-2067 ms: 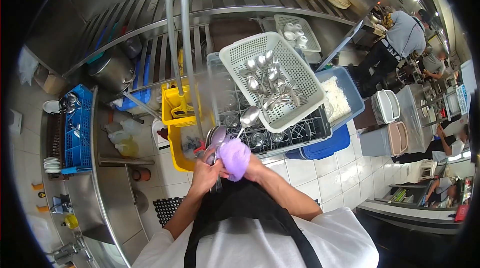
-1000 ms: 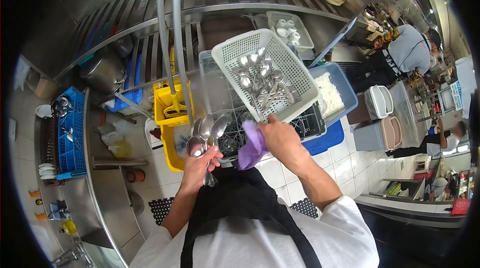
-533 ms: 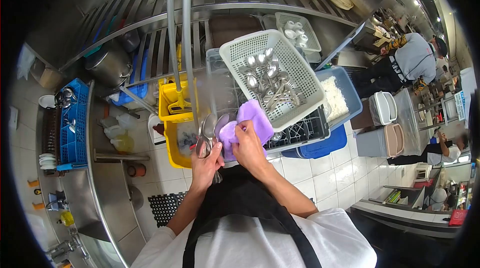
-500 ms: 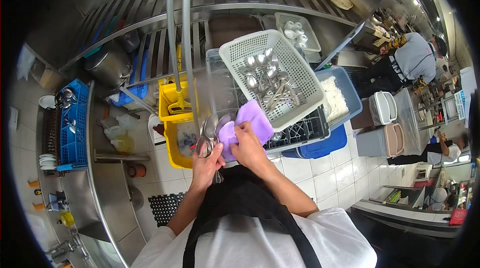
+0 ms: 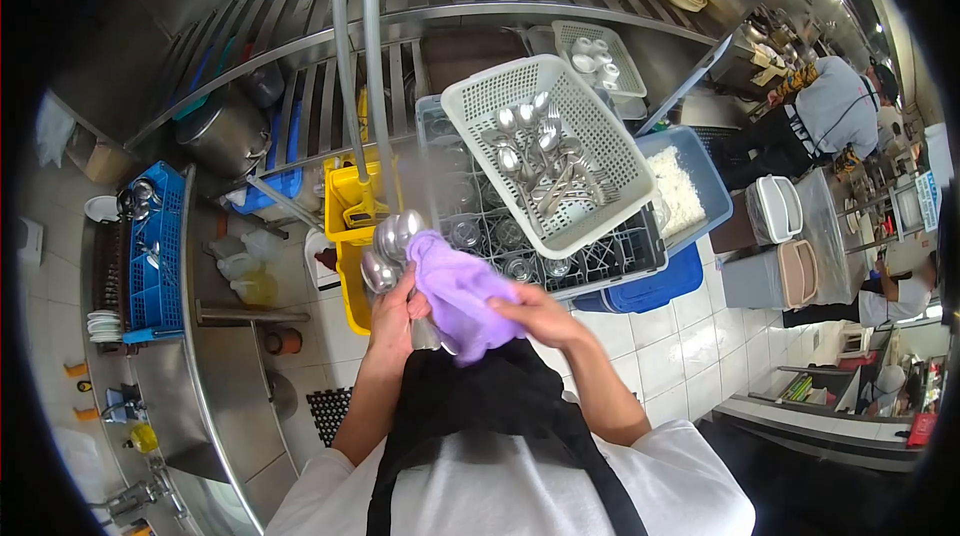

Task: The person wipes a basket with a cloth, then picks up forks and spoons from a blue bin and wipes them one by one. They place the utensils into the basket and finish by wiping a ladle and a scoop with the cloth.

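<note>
Well, spoons (image 5: pixel 381 272): several, bunched in front of the apron (image 5: pixel 480 386), bowls pointing away from the body, part of them behind the cloth.
Left hand (image 5: pixel 392 318): closed around the handles—some of its fingers are hidden by the cloth.
Purple cloth (image 5: pixel 462 296): draped over the near part of the bunch.
Right hand (image 5: pixel 543 318): thumb and fingers pinched together on the cloth's edge.
Handling the bunch: wiping seems best done with the handles gripped low, the bowls fanned apart so the cloth reaches between them, and fingertips off the metal already rubbed; a dry fold should serve better than a damp one.
White basket (image 5: pixel 618 141): holds loose spoons and forks (image 5: pixel 545 161), heaped at mixed angles; it sits tilted across the glass rack.
Glass rack (image 5: pixel 628 250): upturned or upright glasses (image 5: pixel 517 268)—cannot tell which—in its compartments.
Blue-grey tub (image 5: pixel 714 186): white, loose contents (image 5: pixel 678 194), too small to identify.
Small basket (image 5: pixel 628 48): white cups (image 5: pixel 590 61), grouped together.
Blue basket (image 5: pixel 165 276): ladles and other utensils, far left.
</note>
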Demonstrator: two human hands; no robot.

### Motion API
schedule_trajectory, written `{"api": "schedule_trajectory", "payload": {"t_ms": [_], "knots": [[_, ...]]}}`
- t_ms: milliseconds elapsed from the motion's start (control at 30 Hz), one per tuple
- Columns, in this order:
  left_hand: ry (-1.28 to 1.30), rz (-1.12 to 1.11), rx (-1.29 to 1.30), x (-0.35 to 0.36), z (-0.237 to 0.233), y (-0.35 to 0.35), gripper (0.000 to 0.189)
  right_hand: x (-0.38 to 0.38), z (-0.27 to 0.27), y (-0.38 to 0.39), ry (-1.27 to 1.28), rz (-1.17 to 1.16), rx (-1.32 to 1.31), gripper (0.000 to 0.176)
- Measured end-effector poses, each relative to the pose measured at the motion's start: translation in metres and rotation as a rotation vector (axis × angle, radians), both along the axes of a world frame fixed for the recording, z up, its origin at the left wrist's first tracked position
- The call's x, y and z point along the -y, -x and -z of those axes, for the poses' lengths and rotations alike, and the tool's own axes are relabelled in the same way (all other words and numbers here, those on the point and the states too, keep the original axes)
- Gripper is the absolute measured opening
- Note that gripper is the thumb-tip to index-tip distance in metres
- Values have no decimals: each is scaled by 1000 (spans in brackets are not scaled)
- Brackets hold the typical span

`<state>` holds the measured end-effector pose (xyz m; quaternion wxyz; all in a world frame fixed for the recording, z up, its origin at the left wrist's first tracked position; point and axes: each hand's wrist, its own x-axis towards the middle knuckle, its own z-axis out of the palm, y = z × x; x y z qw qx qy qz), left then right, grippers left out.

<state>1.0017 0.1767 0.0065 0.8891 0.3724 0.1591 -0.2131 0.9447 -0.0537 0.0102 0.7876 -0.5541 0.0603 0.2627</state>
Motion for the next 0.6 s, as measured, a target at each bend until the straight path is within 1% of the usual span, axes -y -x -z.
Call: {"api": "schedule_trajectory", "payload": {"t_ms": [33,67,133,167,200,233,300,367,400,467,533,600], "knots": [[-49,-18,32,-1,1,0,13,14,-22,1,-159,102,10,40],[-53,-9,23,-2,0,2,13,28,-36,1,-382,162,139,42],[-10,17,22,-2,-6,1,14,34,-58,-5,-781,395,17,42],[-15,27,45,-1,-5,1,13,37,-27,-11,-795,345,22,44],[-13,29,51,2,-6,0,13,29,-11,-11,-793,345,29,44],[2,45,59,5,-7,0,13,12,4,-6,-401,336,43,45],[11,57,53,5,0,6,13,-11,30,-8,-14,314,41,46],[9,69,-100,5,15,12,14,-21,46,-14,-615,293,-173,45],[8,72,-97,7,13,13,14,-21,37,-17,-617,294,-169,45],[-49,68,-123,10,6,17,16,-26,-3,-19,-291,339,74,40],[-32,65,-119,14,8,20,16,-26,-4,-12,-389,363,-83,44],[-108,121,-62,14,7,25,16,-25,19,-8,-690,358,-106,46]]}}
